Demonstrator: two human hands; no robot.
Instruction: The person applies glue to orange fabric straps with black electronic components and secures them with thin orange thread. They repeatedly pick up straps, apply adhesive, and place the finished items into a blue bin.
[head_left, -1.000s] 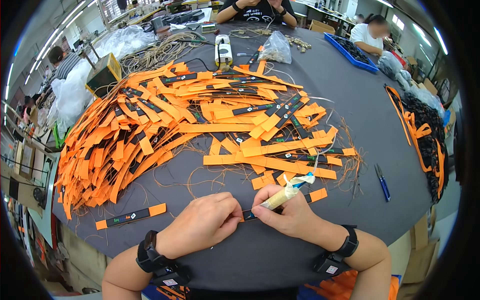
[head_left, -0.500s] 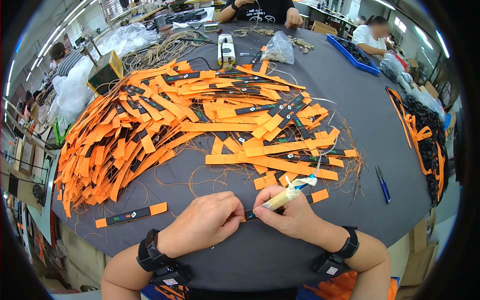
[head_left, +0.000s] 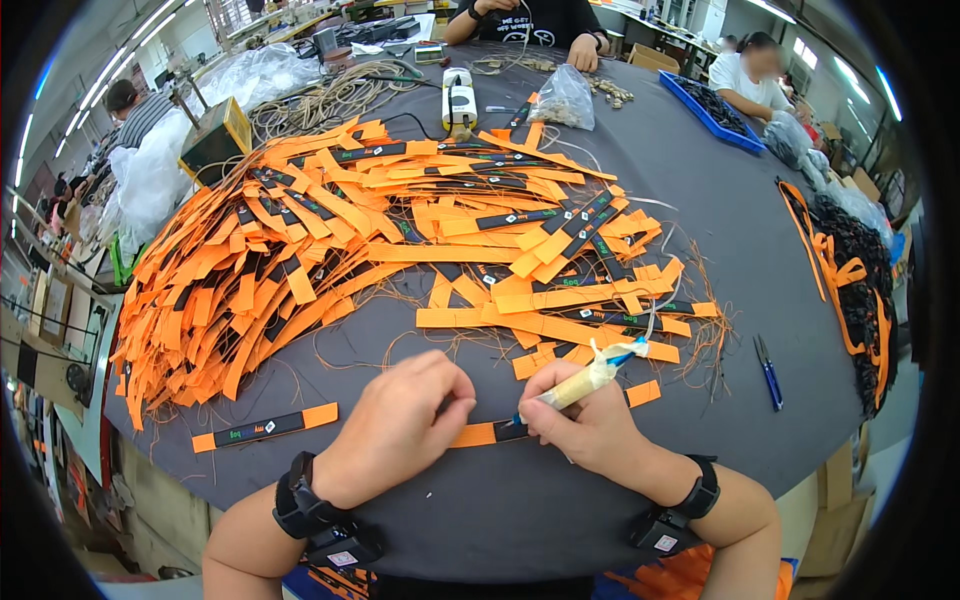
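My right hand (head_left: pixel 588 425) grips a pen-like tool (head_left: pixel 580 385), wrapped in pale tape, with a blue end and a thin cord. The tool's tip touches or hovers just over an orange-and-black fabric strip (head_left: pixel 478 435) lying flat in front of me; my right hand covers part of it. Beside the strip's left end, my left hand (head_left: pixel 405 425) is raised a little, its fingers curled and thumb near the forefinger; whatever they pinch is hidden. To the left lies another such strip (head_left: pixel 265 429). Beyond my hands spreads a large heap of strips (head_left: pixel 300 230) with loose threads.
Blue-handled thread snips (head_left: pixel 769 378) lie to the right. A black-and-orange pile (head_left: pixel 850 290) sits at the right edge. Farther back are a white power box (head_left: pixel 459 100), a clear plastic bag (head_left: pixel 563 98), a blue tray (head_left: pixel 705 115) and coiled cord (head_left: pixel 335 100). Other people sit across the table.
My left hand has come off the strip and moved slightly left and up, uncovering the strip's orange end. The tool in my right hand has shifted slightly right and tilts differently.
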